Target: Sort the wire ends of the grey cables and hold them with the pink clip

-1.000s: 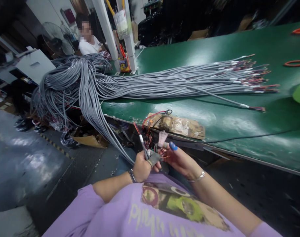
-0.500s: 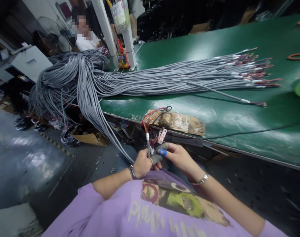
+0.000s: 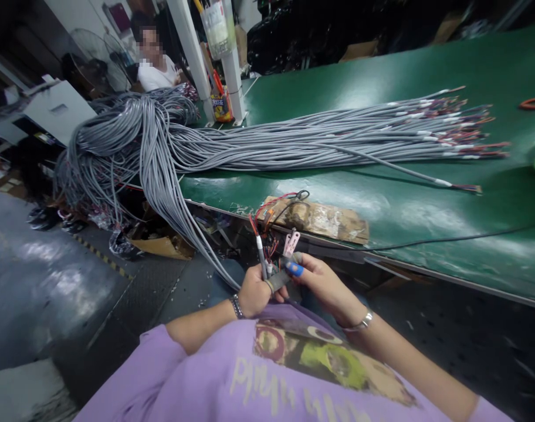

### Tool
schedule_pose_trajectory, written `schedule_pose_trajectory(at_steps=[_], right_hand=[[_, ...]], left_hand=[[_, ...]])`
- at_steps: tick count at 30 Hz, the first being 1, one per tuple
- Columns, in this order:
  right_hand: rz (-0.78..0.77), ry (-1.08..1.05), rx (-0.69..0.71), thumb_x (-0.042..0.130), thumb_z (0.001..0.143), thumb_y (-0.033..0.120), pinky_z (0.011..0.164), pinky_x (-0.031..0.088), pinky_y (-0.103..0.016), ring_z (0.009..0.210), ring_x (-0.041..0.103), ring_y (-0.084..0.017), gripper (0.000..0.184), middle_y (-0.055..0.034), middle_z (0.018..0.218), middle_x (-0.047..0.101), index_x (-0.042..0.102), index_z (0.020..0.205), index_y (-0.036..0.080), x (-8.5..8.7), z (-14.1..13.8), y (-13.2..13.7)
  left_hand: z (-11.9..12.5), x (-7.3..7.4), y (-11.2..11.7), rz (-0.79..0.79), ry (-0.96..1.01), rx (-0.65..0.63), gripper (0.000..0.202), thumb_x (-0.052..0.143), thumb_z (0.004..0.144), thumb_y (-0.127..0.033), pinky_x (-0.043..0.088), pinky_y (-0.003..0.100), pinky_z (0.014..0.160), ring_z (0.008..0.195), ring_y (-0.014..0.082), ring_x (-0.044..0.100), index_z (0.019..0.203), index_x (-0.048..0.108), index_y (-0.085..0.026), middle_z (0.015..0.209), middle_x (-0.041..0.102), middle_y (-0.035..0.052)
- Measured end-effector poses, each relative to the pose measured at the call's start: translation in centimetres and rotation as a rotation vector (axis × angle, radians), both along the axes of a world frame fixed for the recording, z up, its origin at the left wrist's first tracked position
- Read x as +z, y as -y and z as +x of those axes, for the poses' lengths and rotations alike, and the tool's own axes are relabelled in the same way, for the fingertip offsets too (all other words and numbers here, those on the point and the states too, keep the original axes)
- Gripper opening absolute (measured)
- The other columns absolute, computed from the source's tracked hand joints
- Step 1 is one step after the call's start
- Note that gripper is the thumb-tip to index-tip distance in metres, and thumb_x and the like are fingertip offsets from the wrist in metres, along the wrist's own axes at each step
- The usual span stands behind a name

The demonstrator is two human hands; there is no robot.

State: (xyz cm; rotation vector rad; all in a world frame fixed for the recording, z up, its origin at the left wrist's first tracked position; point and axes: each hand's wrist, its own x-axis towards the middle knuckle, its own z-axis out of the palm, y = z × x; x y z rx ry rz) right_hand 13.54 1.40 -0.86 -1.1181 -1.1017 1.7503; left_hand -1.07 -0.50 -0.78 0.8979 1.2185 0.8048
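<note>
My left hand (image 3: 253, 291) is closed around the end of a grey cable (image 3: 261, 257), whose thin red and coloured wires fan out above my fist. A grey finger cot covers my left thumb. My right hand (image 3: 321, 282) pinches a small pink connector (image 3: 291, 243) right beside those wires, with a blue cot on one fingertip. Both hands are in front of my chest, just below the front edge of the green table (image 3: 364, 193).
A thick bundle of grey cables (image 3: 294, 140) lies across the table and drapes off its left end toward the floor. A taped brown cardboard pad (image 3: 320, 220) sits at the table edge. Another person (image 3: 155, 61) sits at the far left beyond white posts (image 3: 232, 64).
My right hand has closed in from open beside the wires to pinching the pink connector against them. The cable end has tilted slightly. The camera view has shifted a little.
</note>
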Motion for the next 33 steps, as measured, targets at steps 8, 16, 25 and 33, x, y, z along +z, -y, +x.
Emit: schedule_pose_trajectory(at_steps=[8,16,25,33], right_hand=[[-0.033,-0.050,0.079,0.075,0.065,0.062,0.051,0.040,-0.029,0.047,0.053,-0.015,0.045,0.0024,0.050,0.061,0.055,0.070,0.021,0.3,-0.4,0.2],[-0.108,-0.145,-0.120,0.080,0.064,0.054,0.055,0.041,-0.025,0.054,0.050,-0.010,0.039,0.0032,0.059,0.060,0.061,0.067,0.020,-1.9,-0.1,0.3],[-0.329,-0.465,-0.138,0.083,0.063,0.053,0.051,0.045,-0.022,0.056,0.054,-0.011,0.037,-0.0020,0.066,0.066,0.072,0.071,0.019,-1.1,0.0,-2.9],[-0.253,-0.487,-0.181,0.088,0.048,0.058,0.045,0.042,-0.024,0.048,0.050,-0.012,0.047,0.0005,0.054,0.060,0.068,0.060,0.017,-1.5,-1.4,-3.0]], left_hand=[[0.1,0.1,0.0,0.007,-0.008,0.000,0.054,0.078,0.054,-0.065,0.038,0.022,0.039,0.036,0.0094,0.049,0.059,0.054,-0.016,0.046,0.057,-0.0001],[-0.1,1.0,0.1,0.024,0.014,0.019,0.058,0.077,0.052,-0.069,0.038,0.021,0.039,0.036,0.0090,0.049,0.055,0.053,-0.016,0.045,0.056,-0.0006],[-0.1,1.7,-0.7,-0.035,0.107,0.006,0.055,0.081,0.049,-0.064,0.029,0.021,0.034,0.031,0.0086,0.045,0.054,0.057,-0.015,0.041,0.056,0.0009],[0.5,1.1,-1.6,-0.025,0.126,-0.010,0.053,0.078,0.052,-0.063,0.028,0.020,0.035,0.031,0.0076,0.045,0.055,0.057,-0.014,0.042,0.055,0.0005]])
